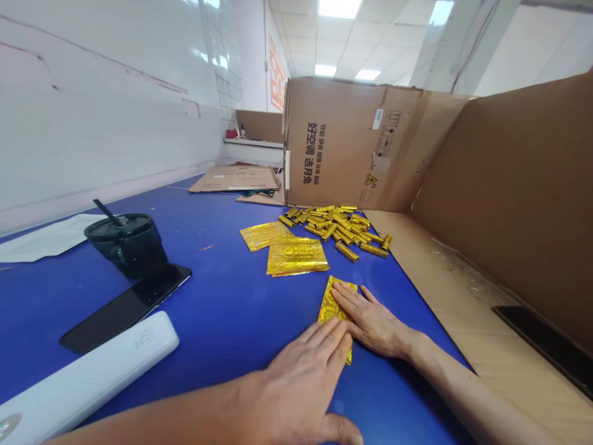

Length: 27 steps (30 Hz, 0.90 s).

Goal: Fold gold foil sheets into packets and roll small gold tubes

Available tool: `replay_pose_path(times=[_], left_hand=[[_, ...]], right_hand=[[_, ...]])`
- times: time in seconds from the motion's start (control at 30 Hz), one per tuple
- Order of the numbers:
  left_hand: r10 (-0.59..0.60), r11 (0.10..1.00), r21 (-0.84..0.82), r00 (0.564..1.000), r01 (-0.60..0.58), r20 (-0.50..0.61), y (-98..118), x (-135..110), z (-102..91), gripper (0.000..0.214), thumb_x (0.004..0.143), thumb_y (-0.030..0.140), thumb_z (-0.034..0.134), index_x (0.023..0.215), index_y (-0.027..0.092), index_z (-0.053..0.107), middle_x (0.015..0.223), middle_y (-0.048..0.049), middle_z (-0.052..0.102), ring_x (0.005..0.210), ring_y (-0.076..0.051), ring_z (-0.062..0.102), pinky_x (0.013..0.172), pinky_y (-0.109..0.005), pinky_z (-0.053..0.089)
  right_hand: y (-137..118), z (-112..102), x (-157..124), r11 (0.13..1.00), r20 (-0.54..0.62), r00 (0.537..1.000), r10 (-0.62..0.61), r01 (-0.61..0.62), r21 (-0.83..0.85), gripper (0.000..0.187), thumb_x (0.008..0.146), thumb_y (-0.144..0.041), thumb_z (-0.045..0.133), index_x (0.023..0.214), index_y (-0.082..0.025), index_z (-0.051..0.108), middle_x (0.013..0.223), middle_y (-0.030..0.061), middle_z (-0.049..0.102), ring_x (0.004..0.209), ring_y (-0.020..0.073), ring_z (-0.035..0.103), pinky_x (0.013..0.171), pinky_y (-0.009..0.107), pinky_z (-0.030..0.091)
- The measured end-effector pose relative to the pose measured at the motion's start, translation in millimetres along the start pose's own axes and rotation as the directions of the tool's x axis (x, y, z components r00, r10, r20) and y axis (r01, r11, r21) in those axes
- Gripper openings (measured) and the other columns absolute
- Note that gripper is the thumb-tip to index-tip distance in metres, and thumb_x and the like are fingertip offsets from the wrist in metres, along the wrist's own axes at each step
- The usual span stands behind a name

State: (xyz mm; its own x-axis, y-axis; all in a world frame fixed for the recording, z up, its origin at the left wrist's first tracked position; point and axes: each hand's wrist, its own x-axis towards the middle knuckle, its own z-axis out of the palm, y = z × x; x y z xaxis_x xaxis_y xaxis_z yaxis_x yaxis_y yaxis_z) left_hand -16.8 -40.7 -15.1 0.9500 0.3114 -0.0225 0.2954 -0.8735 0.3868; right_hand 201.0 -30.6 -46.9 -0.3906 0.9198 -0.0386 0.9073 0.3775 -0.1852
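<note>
While the left hand (299, 374) lies flat, fingers stretched, on the near part of a gold foil sheet (327, 308), the right hand (370, 318) rests flat on its far part, both unclenched. Beyond them lie other gold sheets (298, 254), then gold rolls (340, 227); a black phone (130, 304) lies well to their left.

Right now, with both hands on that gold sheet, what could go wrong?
The gold sheet could crease or slide if the left hand and right hand press unevenly. The dark cup stands right beside the black phone; a knock might tip it onto the phone.
</note>
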Motion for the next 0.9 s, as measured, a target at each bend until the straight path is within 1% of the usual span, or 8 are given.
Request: replay_pose_path(times=[0.23,0.43,0.53,0.6,0.67,0.77,0.83,0.9], left_hand=[[0.054,0.999,-0.010,0.998,-0.053,0.039,-12.6,3.7,13.5,0.084,0.073,0.060,0.043,0.133,0.007,0.016,0.138,-0.0171,0.008,0.127,-0.024,0.005,0.103,-0.037,0.010],[0.051,0.999,0.016,0.998,-0.051,0.034,-9.1,2.7,11.1,0.083,0.073,0.056,0.046,0.132,0.005,0.017,0.137,-0.0180,0.011,0.126,-0.025,0.007,0.103,-0.035,0.010],[0.046,0.999,0.026,0.998,-0.047,0.040,-8.8,2.6,10.1,0.083,0.073,0.056,0.046,0.132,0.004,0.018,0.137,-0.0190,0.013,0.126,-0.026,0.009,0.103,-0.035,0.011],[0.047,0.998,0.034,0.998,-0.049,0.035,-9.0,3.2,10.5,0.084,0.073,0.056,0.046,0.131,0.004,0.018,0.137,-0.0190,0.013,0.126,-0.026,0.010,0.103,-0.035,0.011],[0.052,0.998,0.035,0.999,-0.052,0.015,-9.1,4.1,11.3,0.085,0.072,0.056,0.048,0.132,0.005,0.017,0.138,-0.0183,0.011,0.126,-0.026,0.010,0.103,-0.036,0.012],[0.021,0.999,0.037,1.000,-0.022,0.016,-9.3,5.5,12.9,0.085,0.069,0.053,0.054,0.132,0.006,0.019,0.137,-0.0185,0.017,0.125,-0.028,0.015,0.103,-0.038,0.013],[0.008,0.999,0.038,0.999,-0.009,0.032,-10.0,6.0,14.0,0.083,0.069,0.051,0.055,0.131,0.007,0.022,0.135,-0.0184,0.022,0.125,-0.028,0.017,0.103,-0.038,0.013],[0.028,0.999,0.033,0.999,-0.029,0.028,-10.9,6.0,14.8,0.083,0.069,0.051,0.054,0.131,0.007,0.020,0.136,-0.0178,0.020,0.126,-0.026,0.014,0.103,-0.037,0.012]], right_hand=[[0.2,-2.5,0.9,1.000,0.003,1.000,-0.010,0.010,0.007,0.061,0.084,-0.052,0.024,0.135,-0.021,0.012,0.141,0.0056,0.011,0.128,0.0204,0.006,0.101,0.048,0.006],[15.3,-2.1,10.2,1.000,-0.010,1.000,0.018,-0.018,0.017,0.063,0.083,-0.054,0.027,0.135,-0.023,0.012,0.141,0.0059,0.014,0.128,0.0216,0.007,0.100,0.050,0.005],[17.8,-8.1,12.5,0.994,-0.033,0.995,0.099,-0.097,0.059,0.059,0.084,-0.051,0.027,0.134,-0.022,0.018,0.139,0.0080,0.019,0.127,0.0221,0.013,0.100,0.051,0.007],[8.4,-15.5,10.9,0.983,-0.069,0.987,0.147,-0.138,0.117,0.055,0.085,-0.048,0.026,0.133,-0.021,0.022,0.138,0.0092,0.022,0.126,0.0222,0.016,0.100,0.051,0.010],[-9.5,-22.1,7.5,0.986,-0.101,0.993,0.055,-0.038,0.164,0.052,0.086,-0.046,0.026,0.133,-0.023,0.023,0.138,0.0078,0.025,0.126,0.0214,0.017,0.100,0.051,0.009],[-35.0,-23.1,3.1,0.965,-0.040,0.989,-0.143,0.148,0.217,0.047,0.087,-0.041,0.029,0.129,-0.020,0.032,0.134,0.0090,0.034,0.124,0.0209,0.024,0.102,0.045,0.013],[-39.1,-17.7,3.6,0.959,-0.025,0.985,-0.172,0.173,0.226,0.048,0.087,-0.041,0.030,0.128,-0.018,0.035,0.135,0.0097,0.031,0.125,0.0207,0.023,0.102,0.041,0.017],[-30.5,-11.1,7.5,0.970,-0.022,0.989,-0.147,0.148,0.194,0.048,0.087,-0.041,0.027,0.128,-0.016,0.035,0.136,0.0096,0.028,0.126,0.0196,0.020,0.102,0.040,0.017]])
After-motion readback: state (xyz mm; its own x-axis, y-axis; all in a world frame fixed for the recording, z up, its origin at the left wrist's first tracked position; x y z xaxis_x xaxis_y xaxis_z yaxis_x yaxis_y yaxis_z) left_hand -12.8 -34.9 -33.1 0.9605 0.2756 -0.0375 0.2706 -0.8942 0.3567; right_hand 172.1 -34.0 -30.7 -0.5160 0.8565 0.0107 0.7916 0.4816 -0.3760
